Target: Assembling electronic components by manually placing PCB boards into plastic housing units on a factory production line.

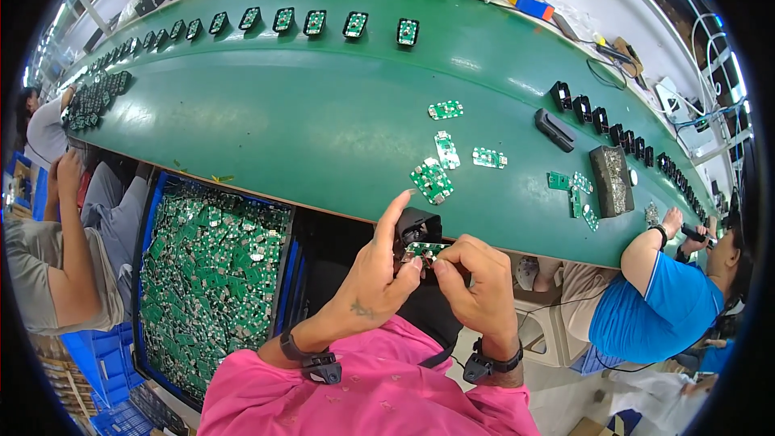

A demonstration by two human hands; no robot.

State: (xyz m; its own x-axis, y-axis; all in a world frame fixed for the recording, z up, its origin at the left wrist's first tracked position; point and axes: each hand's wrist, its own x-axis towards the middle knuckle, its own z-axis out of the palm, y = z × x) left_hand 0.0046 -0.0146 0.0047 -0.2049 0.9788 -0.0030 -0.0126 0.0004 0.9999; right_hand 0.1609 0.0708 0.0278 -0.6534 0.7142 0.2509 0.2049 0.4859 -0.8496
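Close in front of me, at the near edge of the green bench, my left hand (373, 278) holds a black plastic housing (418, 222). Its index finger sticks up, while its thumb presses on a small green circuit board (428, 249) at the housing's near side. From the right, the closed fingertips of my right hand (478, 278) pinch that board's end. My fingers partly hide the board and the lower part of the housing. Just beyond lie several loose green circuit boards (446, 150), the nearest ones overlapping (432, 182).
Black housings holding boards (315, 23) line the bench's far side; other black housings (601, 119) curve down the right. A rough block (611, 182) stands beside a dark device (555, 130). At lower left sits a bin (289, 270) full of boards. Co-workers sit on both sides.
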